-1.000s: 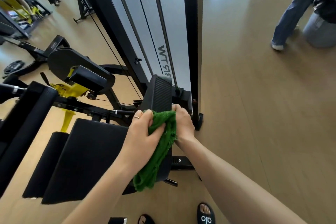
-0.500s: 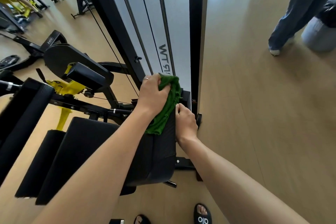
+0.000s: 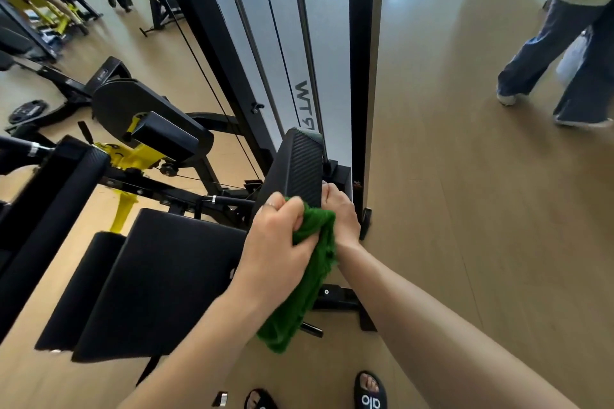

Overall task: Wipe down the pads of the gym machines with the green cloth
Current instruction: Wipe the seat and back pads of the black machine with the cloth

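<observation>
The left hand (image 3: 277, 242) has its fingers curled tight around a bunched green terry cloth (image 3: 307, 279), pressing it against the lower part of a black ribbed upright pad (image 3: 297, 166) on the gym machine. The cloth's loose end hangs down past the wrist toward the wooden floor (image 3: 465, 209). The right hand (image 3: 342, 212) sits just beside the cloth, fingers wrapped over the pad's right edge. To the left lies a wide black flat seat pad (image 3: 166, 276), with a yellow metal bracket (image 3: 133, 156) above it. Behind the pad stands the black steel frame with a grey panel (image 3: 299, 43). A person in dark wide trousers (image 3: 548, 53) stands far right.
</observation>
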